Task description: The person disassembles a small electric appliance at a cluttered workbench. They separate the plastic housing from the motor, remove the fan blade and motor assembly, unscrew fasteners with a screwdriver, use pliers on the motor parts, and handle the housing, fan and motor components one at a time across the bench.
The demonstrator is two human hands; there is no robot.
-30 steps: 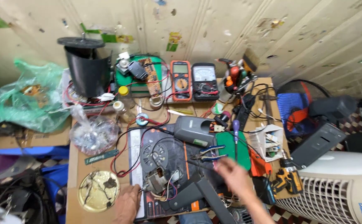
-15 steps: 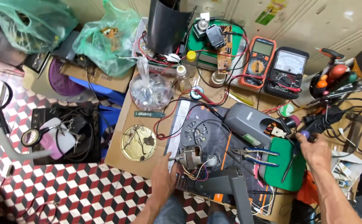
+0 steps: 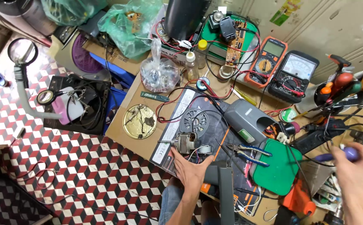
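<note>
The left hand (image 3: 191, 168) lies flat with fingers spread on the dark rectangular mat (image 3: 198, 125), its fingertips touching the small grey electric motor (image 3: 185, 143) with its bundle of thin wires. The motor sits near the mat's front left corner, and its long axis runs left to right, the bare shaft pointing left toward the round brass-coloured dish (image 3: 139, 121) on the cardboard-covered worktop (image 3: 121, 125).

The right hand (image 3: 356, 177), blurred, is closed around a purple-handled screwdriver (image 3: 335, 156) at the far right, above the worktop's cluttered edge; the tool lies roughly level, its purple end pointing left. Half a second ago this hand hovered lower and nearer the green rectangular pad (image 3: 275, 168); now it is further right, with the tool in its grip. The left hand has kept its place by the motor.

Between the hands lie blue-handled pliers (image 3: 248, 152) and a grey plastic housing (image 3: 248, 123). Beyond them stand an orange multimeter (image 3: 269, 62) and a black analogue meter (image 3: 294, 77).
</note>
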